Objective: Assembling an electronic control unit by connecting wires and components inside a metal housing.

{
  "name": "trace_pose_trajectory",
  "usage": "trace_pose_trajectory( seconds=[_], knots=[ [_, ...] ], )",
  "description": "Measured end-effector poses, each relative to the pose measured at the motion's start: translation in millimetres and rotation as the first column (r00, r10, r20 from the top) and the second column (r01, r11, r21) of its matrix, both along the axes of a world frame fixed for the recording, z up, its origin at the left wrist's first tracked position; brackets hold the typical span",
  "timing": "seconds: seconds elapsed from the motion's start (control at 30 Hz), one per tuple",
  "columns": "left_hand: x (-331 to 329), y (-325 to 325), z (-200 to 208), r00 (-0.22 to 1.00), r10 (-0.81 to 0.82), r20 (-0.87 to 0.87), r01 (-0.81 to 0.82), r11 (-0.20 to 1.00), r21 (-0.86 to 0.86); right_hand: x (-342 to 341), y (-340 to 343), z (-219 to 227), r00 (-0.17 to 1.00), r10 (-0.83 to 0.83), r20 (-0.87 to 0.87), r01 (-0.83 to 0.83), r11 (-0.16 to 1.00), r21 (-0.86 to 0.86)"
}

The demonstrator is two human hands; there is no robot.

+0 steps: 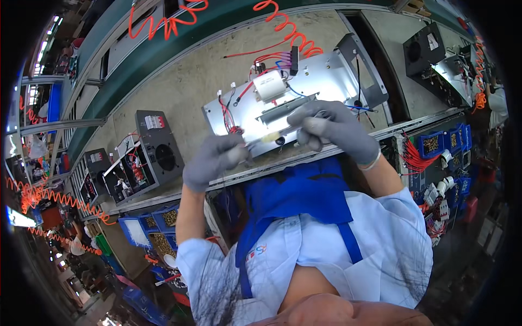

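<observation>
Both hands wear grey gloves and are raised over the near edge of a silvery metal chassis [321,89]. My left hand [213,163] is closed, its fingertips pinched at one end of a thin, blurred piece with a pale yellow section [270,137]. My right hand [340,130] is closed round the other end, where a small metal loop shows between the fingers; the exact kind is unclear. On the chassis sit a white cylinder [270,86], a dark grey bar [285,110] and a black connector strip [294,61] with red and purple wires. A red wire bundle [231,117] lies near my left hand.
Black-and-silver box units stand left [155,144] and right [429,51] on the bench. Coiled orange hoses [283,24] hang above. Blue bins of brass-coloured parts [432,144] and red wires [416,157] sit below the bench edge at right; more bins [163,242] are at left.
</observation>
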State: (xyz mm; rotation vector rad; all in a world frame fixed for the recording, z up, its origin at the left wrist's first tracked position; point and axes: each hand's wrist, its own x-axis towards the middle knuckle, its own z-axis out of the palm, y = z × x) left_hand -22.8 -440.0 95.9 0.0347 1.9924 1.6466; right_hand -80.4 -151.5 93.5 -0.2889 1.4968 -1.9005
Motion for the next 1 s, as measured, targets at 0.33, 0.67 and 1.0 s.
trace_pose_trajectory(
  seconds=[0.33,0.67,1.0],
  knots=[
    [-151.2,63.4,-9.6,0.935,-0.324,0.144,0.322,0.946,0.037,-59.0,57.8,-25.2,0.630,0.198,-0.751,0.258,0.859,0.443],
    [-209.4,40.6,-81.0,0.848,-0.319,-0.422,0.186,0.927,-0.327,-96.7,32.3,-13.6,0.522,0.529,-0.670,0.473,0.474,0.743],
    [-230.8,59.7,-149.2,0.795,-0.382,-0.471,0.218,0.905,-0.366,-112.2,-27.3,-30.5,0.539,0.665,-0.517,0.373,0.362,0.854]
  ],
)
